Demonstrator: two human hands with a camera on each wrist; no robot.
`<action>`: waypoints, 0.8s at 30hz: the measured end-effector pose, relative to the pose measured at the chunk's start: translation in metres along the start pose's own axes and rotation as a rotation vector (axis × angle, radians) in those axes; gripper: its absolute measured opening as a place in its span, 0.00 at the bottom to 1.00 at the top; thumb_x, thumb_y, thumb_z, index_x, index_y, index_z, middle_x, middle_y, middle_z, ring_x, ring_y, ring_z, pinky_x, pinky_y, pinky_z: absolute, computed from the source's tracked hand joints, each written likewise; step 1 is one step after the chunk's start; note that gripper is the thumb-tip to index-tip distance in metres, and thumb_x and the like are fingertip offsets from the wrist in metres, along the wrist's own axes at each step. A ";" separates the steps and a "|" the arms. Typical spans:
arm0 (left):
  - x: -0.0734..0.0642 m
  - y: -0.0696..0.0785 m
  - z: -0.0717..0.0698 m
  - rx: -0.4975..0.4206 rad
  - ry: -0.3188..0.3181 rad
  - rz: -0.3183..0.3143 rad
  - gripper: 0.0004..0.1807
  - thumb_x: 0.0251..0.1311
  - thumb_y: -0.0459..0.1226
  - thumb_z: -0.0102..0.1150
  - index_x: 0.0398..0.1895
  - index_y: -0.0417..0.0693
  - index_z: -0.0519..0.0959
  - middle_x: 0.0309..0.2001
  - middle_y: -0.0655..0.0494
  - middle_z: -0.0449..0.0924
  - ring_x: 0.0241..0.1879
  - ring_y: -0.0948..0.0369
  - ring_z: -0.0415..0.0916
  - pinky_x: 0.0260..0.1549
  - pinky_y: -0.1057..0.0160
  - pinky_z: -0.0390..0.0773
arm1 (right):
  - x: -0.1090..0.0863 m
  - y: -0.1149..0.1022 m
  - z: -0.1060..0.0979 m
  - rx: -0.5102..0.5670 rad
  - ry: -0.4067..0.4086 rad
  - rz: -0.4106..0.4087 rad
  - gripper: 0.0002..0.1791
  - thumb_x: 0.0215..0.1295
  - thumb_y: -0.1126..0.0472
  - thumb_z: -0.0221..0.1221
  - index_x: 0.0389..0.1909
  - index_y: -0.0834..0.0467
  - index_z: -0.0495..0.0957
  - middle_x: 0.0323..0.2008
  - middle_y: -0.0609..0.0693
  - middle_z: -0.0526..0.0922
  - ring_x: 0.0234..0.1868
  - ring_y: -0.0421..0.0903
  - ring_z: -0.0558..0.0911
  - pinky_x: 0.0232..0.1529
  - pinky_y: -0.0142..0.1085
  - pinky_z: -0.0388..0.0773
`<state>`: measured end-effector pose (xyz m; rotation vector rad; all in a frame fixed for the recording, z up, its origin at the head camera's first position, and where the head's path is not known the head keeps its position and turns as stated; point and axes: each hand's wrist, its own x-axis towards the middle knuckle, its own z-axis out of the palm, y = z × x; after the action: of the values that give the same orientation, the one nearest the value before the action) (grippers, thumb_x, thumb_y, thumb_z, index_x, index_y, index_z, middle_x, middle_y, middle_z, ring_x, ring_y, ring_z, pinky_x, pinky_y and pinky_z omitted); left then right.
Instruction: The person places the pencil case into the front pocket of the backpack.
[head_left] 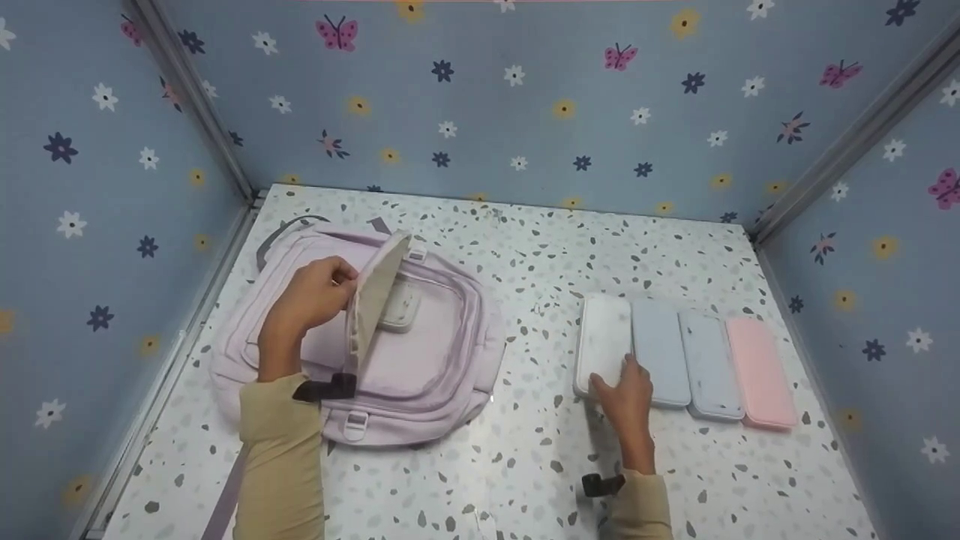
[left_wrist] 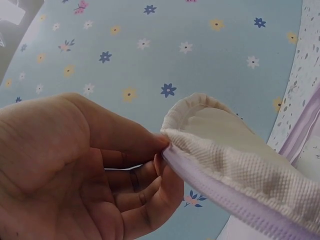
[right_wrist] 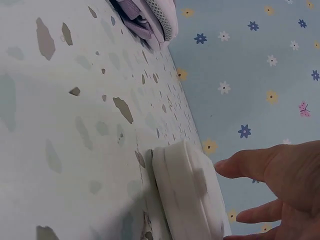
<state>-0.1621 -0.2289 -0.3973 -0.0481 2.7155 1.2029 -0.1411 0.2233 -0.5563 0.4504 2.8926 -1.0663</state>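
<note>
A lilac backpack (head_left: 292,352) lies on the speckled table, its front flap (head_left: 379,292) lifted upright to show a beige lining. My left hand (head_left: 311,292) pinches the zippered edge of that flap (left_wrist: 235,170) between thumb and fingertips. Inside the uncovered pocket sits a small pale case (head_left: 401,306), partly hidden by the flap. Over at the right, my right hand (head_left: 628,394) is at the near end of a white case (head_left: 604,337). Its thumb and fingers are spread, with the thumb tip close to the edge of the white case (right_wrist: 187,195) in the right wrist view.
Beside the white case lie a light blue case (head_left: 660,352), a grey-blue case (head_left: 711,364) and a pink case (head_left: 761,371) in a row. Flower-patterned walls (head_left: 480,97) enclose the table (head_left: 525,465) at the back and sides. A backpack strap (head_left: 225,495) trails toward the front.
</note>
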 end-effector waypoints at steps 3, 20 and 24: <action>0.000 0.001 0.000 0.004 -0.002 0.003 0.15 0.68 0.34 0.44 0.50 0.32 0.73 0.43 0.39 0.77 0.36 0.53 0.78 0.35 0.61 0.71 | -0.008 -0.002 0.006 -0.021 -0.014 0.023 0.49 0.57 0.53 0.64 0.71 0.69 0.49 0.66 0.74 0.56 0.67 0.69 0.58 0.68 0.56 0.55; -0.001 0.001 0.000 -0.003 -0.002 -0.009 0.14 0.68 0.35 0.45 0.49 0.34 0.73 0.43 0.40 0.76 0.38 0.52 0.79 0.36 0.61 0.72 | -0.018 0.003 0.033 -0.102 0.097 0.043 0.54 0.54 0.45 0.66 0.74 0.63 0.47 0.68 0.74 0.52 0.66 0.70 0.57 0.63 0.64 0.56; 0.001 0.003 0.001 0.001 -0.008 -0.005 0.14 0.68 0.35 0.45 0.49 0.33 0.73 0.43 0.40 0.76 0.37 0.52 0.79 0.36 0.61 0.72 | -0.018 0.005 0.033 -0.071 0.107 0.052 0.52 0.56 0.46 0.64 0.74 0.61 0.47 0.70 0.72 0.50 0.68 0.69 0.56 0.64 0.63 0.54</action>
<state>-0.1627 -0.2264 -0.3961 -0.0503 2.7074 1.1978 -0.1247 0.2011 -0.5826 0.5933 2.9815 -0.9574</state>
